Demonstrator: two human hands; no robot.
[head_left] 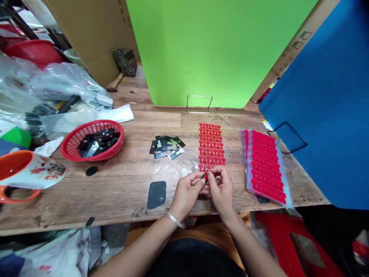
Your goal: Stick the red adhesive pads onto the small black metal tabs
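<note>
Near the table's front edge, my left hand (188,192) pinches a small flat black piece (203,176). My right hand (223,190) meets it there, thumb and fingers closed on a small red sticker (206,173) that lies against the black piece. Fingers partly cover both. Just beyond my hands is a clear sheet with rows of red T-shaped stickers (211,144). To the left of that sheet, a loose pile of flat black pieces (167,147) with hook-shaped slots lies on the table, some showing shiny faces.
A red basket (121,144) with more black pieces stands at left, near an orange-and-white mug (49,169). Stacked red sticker sheets (266,169) lie at right. Green (198,50) and blue boards (323,115) lean behind, with wire stands (198,112). A dark patch (157,195) marks the tabletop.
</note>
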